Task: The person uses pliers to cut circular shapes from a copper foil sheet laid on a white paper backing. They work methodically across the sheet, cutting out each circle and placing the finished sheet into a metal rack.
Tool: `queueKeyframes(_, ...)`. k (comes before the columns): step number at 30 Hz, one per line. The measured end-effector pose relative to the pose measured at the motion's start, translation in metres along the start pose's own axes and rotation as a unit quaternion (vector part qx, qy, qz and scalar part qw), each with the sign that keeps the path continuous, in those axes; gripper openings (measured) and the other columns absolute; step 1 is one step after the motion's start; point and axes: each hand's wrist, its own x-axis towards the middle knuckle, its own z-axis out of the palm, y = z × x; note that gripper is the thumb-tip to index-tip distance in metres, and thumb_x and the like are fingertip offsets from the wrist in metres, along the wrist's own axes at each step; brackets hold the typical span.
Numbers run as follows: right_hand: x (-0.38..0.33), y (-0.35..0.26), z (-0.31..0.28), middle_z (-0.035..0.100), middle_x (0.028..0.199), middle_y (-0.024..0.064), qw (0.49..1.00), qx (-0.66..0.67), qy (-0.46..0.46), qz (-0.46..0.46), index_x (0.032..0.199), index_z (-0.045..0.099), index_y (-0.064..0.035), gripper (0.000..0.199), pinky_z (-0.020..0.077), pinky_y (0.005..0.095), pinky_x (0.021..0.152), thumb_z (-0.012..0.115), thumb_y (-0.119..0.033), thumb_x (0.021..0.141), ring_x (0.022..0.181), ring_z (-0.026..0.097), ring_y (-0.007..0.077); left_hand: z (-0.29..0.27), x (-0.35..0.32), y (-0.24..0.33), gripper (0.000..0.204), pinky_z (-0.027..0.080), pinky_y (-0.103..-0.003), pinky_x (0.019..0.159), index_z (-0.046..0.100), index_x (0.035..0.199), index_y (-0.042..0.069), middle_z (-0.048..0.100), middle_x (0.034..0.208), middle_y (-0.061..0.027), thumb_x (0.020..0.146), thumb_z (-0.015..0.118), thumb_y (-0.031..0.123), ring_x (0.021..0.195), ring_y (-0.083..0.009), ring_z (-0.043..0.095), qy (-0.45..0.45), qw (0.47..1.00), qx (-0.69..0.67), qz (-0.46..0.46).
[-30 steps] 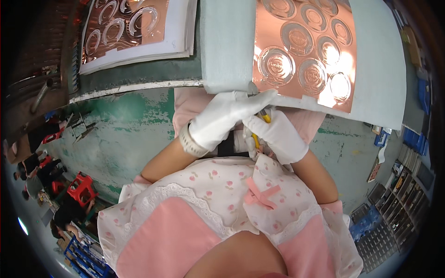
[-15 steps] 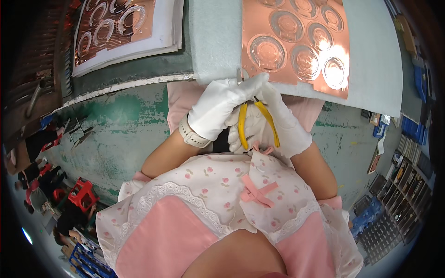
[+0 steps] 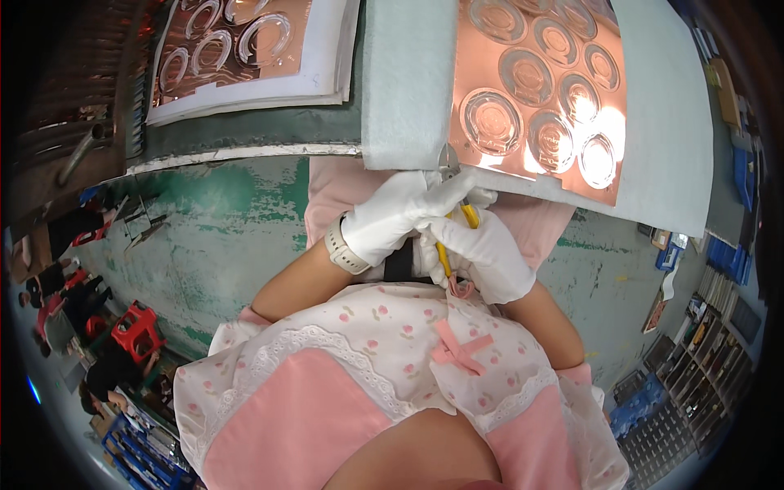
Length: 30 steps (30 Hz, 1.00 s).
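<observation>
yellow-handled cutters (image 3: pixel 454 230) | tip at copper sheet (image 3: pixel 535 90) edge; both gloved grips closed on handles

The embossed sheet (image 3: pixel 535 98) lies on the foam pad (image 3: pixel 408 82), right of the paper stack (image 3: pixel 327 57).

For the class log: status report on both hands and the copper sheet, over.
Left hand and right hand, white-gloved, both gripping yellow-handled cutters. Cutter tip at near corner of copper sheet on grey pad. Nothing in the way.

Open pale mat (image 3: pixel 404 90) left of the copper sheet (image 3: pixel 539 90); stacked boards (image 3: pixel 253 65) farther left, well apart.
</observation>
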Motion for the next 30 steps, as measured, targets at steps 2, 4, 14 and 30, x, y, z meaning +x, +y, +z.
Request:
queueKeyframes(2,0.003,0.005,0.000,0.056,0.060,0.0024,1.000,0.013,-0.002,-0.025,0.085,0.057,-0.0049,0.020,0.0405,0.0222,0.042,0.063,-0.024,0.086,0.046,0.052,0.0104,-0.002,-0.002,-0.009,0.066,0.048,-0.029,0.081,0.057,0.108,-0.005,0.061,0.106,-0.0157,0.093,0.038,0.056,0.091,-0.0193,0.060,-0.027,0.999,-0.044,0.002)
queueKeyframes(4,0.006,0.008,0.000,0.056,0.060,0.0026,0.999,0.013,0.000,-0.037,0.086,0.058,-0.0047,0.019,0.0414,0.0219,0.043,0.064,-0.023,0.085,0.047,0.052,0.0103,-0.002,-0.004,-0.015,0.068,0.048,-0.023,0.070,0.057,0.112,-0.002,0.062,0.096,-0.0093,0.091,0.037,0.060,0.074,-0.0115,0.059,-0.053,0.994,-0.093,-0.014)
queueKeyframes(14,0.007,0.006,0.004,0.055,0.062,0.0010,1.000,0.010,0.028,-0.002,0.088,0.060,-0.0053,0.022,0.0428,0.0208,0.045,0.064,-0.027,0.085,0.051,0.053,0.0078,-0.001,-0.008,-0.006,0.081,0.050,-0.026,0.069,0.053,0.117,-0.004,0.060,0.108,-0.0159,0.091,0.018,0.065,0.084,-0.0160,0.060,-0.028,0.986,-0.161,-0.032)
queueKeyframes(30,0.003,-0.003,0.013,0.061,0.089,-0.0042,0.993,-0.050,0.107,-0.030,0.108,0.062,-0.0051,0.025,0.0411,0.0180,0.065,0.063,-0.016,0.087,0.077,0.051,0.0016,-0.027,-0.004,-0.049,0.090,0.037,-0.032,0.099,0.012,0.144,-0.001,0.039,0.137,-0.0218,0.073,0.065,-0.007,0.115,-0.0273,0.048,0.099,0.923,0.259,0.265)
